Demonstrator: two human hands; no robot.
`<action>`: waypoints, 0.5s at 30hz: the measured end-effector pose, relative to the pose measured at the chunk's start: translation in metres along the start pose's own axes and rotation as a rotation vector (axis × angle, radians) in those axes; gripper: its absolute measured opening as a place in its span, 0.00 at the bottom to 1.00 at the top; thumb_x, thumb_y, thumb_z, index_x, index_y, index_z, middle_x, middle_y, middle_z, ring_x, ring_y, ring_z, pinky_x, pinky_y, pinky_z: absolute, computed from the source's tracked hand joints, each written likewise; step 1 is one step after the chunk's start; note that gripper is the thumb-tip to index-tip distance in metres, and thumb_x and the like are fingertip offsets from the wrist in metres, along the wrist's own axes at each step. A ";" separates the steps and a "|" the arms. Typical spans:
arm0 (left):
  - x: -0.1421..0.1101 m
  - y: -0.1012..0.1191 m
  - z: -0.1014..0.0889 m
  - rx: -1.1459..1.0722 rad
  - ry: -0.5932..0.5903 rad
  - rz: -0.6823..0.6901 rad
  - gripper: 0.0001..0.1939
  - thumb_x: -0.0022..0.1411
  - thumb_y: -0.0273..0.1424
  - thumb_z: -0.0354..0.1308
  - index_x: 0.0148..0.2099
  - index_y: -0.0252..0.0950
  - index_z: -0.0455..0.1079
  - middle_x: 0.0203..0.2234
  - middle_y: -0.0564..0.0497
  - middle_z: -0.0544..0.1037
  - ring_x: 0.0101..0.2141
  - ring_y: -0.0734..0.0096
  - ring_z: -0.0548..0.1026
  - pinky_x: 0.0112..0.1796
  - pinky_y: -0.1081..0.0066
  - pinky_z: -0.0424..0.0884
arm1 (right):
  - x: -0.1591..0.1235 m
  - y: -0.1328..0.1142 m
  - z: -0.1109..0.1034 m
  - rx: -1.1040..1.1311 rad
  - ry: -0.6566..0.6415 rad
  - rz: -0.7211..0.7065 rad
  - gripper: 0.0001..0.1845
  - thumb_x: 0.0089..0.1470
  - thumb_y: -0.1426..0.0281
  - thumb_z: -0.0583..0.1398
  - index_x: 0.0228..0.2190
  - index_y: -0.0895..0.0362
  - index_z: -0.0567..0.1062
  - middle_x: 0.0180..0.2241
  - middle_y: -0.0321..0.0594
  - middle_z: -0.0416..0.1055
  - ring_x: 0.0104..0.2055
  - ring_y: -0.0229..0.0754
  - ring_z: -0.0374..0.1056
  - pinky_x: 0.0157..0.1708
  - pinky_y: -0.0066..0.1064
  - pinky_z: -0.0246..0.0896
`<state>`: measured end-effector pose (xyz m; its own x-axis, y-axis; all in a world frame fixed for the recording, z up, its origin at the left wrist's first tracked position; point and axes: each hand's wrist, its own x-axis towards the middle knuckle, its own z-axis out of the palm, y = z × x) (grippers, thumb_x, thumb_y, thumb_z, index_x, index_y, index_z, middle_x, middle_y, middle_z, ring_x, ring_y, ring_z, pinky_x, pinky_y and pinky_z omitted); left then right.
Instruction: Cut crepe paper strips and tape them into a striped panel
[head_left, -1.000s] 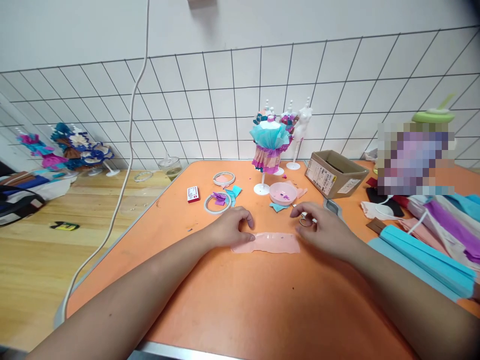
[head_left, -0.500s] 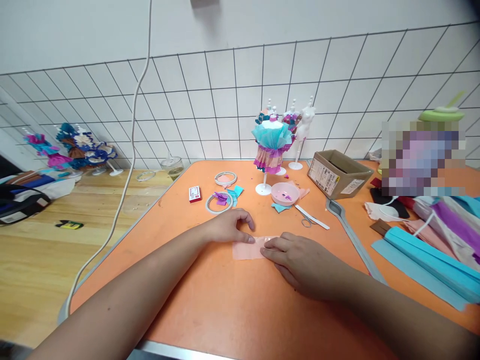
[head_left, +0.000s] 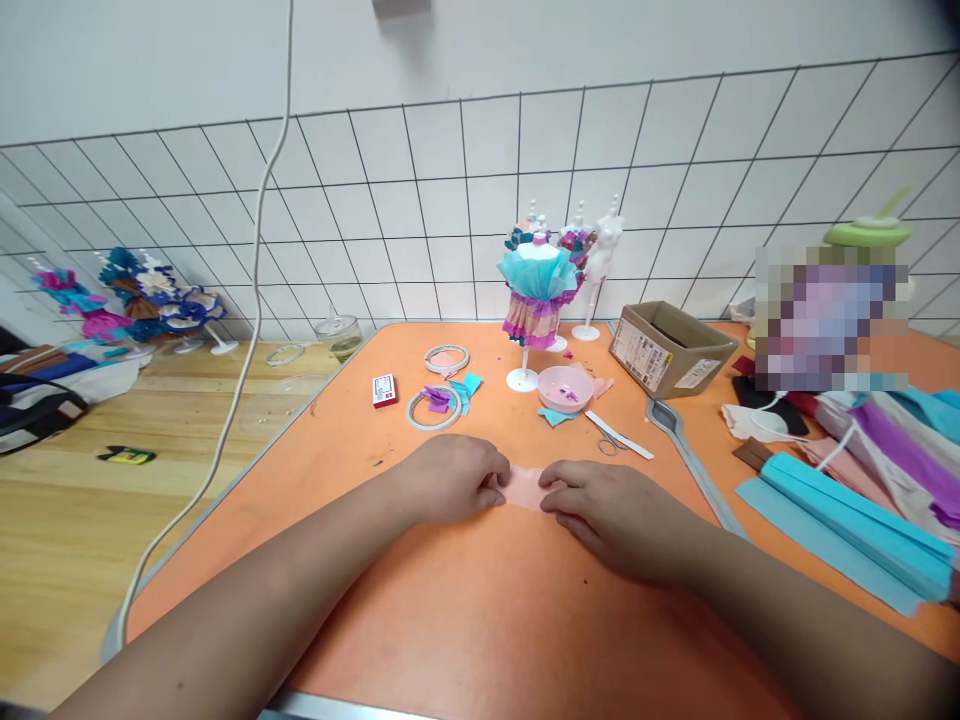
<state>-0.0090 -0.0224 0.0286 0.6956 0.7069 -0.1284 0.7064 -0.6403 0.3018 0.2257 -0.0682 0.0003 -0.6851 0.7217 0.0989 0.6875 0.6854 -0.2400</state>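
A small strip of pale pink crepe paper lies on the orange table between my hands. My left hand has thumb and forefinger pinched on its left end. At the right end, the curled fingers of my right hand hold the paper, their tips hiding that edge. Beyond the hands a white mini mannequin wears a turquoise, purple and peach paper dress. Near its base sits a pink bowl with small purple bits inside.
Two tape rolls with paper scraps and a red-and-white box lie at the back left. Scissors, a white strip, a cardboard box and rolled blue paper are to the right. A white cable hangs at the left.
My left hand has come down from above the paper and now pinches its left end. My right hand stays at the right end. The view has shifted slightly.
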 end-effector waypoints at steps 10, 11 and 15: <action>-0.003 -0.006 -0.008 -0.070 -0.091 -0.018 0.09 0.54 0.35 0.58 0.38 0.43 0.76 0.30 0.53 0.79 0.31 0.67 0.74 0.27 0.73 0.58 | 0.001 0.006 -0.006 -0.065 -0.032 0.045 0.14 0.58 0.71 0.51 0.37 0.49 0.76 0.31 0.36 0.71 0.33 0.40 0.66 0.27 0.30 0.46; -0.003 -0.006 -0.009 -0.090 -0.105 -0.021 0.08 0.54 0.35 0.58 0.37 0.43 0.76 0.29 0.53 0.79 0.30 0.68 0.74 0.27 0.73 0.58 | 0.001 0.006 -0.005 -0.071 -0.043 0.042 0.14 0.58 0.71 0.50 0.36 0.49 0.76 0.31 0.36 0.71 0.33 0.40 0.66 0.27 0.31 0.46; 0.000 -0.009 -0.013 -0.158 -0.028 -0.048 0.09 0.58 0.35 0.54 0.37 0.43 0.76 0.30 0.55 0.79 0.28 0.71 0.73 0.26 0.74 0.59 | 0.001 0.009 -0.006 -0.053 -0.037 0.064 0.14 0.58 0.72 0.51 0.36 0.50 0.75 0.33 0.36 0.73 0.33 0.40 0.66 0.29 0.31 0.47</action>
<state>-0.0169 -0.0134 0.0379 0.6664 0.7254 -0.1721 0.7110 -0.5489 0.4395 0.2322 -0.0607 0.0045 -0.6474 0.7606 0.0489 0.7410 0.6431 -0.1931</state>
